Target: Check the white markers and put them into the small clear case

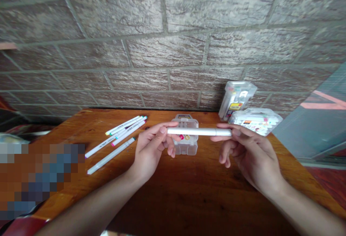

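Note:
A white marker pen point(198, 132) is held level above the wooden table, stretched between both hands. My left hand point(152, 147) pinches its left end between thumb and fingers. At the other end, my right hand point(254, 153) grips the marker near a thin seam in its barrel. Behind and below the marker stands a small clear plastic case point(189, 148), its lid tipped back, with a red-ended and a yellow-ended marker showing inside. Part of that case is hidden by the marker and my left fingers.
Several white markers with coloured ends point(121, 131) lie loose on the table point(173, 200) at left, one grey-white marker point(111, 156) apart from them. At the back right stand an upright clear marker box point(238, 99) and a handled clear case point(256, 120). A brick wall point(146, 48) borders the table.

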Demonstrator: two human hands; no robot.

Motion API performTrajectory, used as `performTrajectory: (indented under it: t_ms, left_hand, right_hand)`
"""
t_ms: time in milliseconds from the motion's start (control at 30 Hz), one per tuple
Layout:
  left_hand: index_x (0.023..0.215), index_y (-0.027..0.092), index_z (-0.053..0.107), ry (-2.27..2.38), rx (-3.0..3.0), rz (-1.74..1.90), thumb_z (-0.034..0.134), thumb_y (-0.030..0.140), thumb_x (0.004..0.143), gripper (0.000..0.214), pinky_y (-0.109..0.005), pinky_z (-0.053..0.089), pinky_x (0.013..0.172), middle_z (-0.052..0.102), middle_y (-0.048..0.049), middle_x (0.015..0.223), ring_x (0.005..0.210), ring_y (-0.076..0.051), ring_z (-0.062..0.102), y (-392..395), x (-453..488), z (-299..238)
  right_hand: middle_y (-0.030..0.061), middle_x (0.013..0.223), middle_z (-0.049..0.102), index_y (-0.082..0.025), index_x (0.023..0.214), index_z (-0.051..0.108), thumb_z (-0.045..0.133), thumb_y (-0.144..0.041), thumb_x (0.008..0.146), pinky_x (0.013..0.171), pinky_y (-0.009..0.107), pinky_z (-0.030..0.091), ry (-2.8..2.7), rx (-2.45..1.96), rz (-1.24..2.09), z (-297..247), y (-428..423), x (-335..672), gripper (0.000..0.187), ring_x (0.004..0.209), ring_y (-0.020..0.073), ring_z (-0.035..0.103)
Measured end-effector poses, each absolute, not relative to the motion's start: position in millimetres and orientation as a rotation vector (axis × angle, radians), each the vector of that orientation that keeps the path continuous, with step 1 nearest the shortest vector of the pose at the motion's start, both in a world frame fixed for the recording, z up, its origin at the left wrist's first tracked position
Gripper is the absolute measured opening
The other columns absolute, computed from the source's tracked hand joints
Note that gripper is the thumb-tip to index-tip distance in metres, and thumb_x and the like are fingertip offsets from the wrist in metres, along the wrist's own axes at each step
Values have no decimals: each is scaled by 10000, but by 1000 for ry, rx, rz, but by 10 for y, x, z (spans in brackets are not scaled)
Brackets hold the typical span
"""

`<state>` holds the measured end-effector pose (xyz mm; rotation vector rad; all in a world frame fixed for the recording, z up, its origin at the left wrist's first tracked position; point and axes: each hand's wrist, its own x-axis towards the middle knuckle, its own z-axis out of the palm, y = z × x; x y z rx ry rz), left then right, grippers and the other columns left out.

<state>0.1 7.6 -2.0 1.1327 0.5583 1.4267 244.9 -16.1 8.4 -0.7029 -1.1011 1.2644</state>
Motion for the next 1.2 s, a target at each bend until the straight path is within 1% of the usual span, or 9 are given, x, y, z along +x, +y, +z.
performTrajectory:
  t_ms: [367,567,833,1200]
  left_hand:
    - [1145,117,821,530,1087,1408,695,284,985,264,-257,538,488,798,-105,799,503,-113,574,82,-8,-3]
    - [1131,113,824,494,1037,1380,717,278,965,258,-244,525,476,795,-109,784,499,-109,562,65,-6,26]
    - [1114,101,829,483,1003,1371,737,280,948,262,-248,529,469,794,-111,765,487,-109,551,66,-3,35]
    - [1089,95,833,495,986,1361,764,295,922,270,-246,519,457,791,-114,754,478,-109,542,55,1,62]
  right_hand:
    - [128,1007,854,-190,1179,812,661,-321,1020,403,268,548,-1089,-703,1293,80,-165,2466,255,485,175,702]
    - [127,973,856,-195,1128,822,685,-335,999,389,281,536,-1070,-712,1292,98,-167,2458,235,469,185,690]
    - [134,960,854,-176,1134,817,687,-319,993,386,271,531,-1046,-701,1314,111,-160,2445,239,471,185,696]
    - [116,943,854,-202,1099,813,708,-364,974,385,290,538,-1048,-745,1301,96,-172,2467,230,463,187,675]
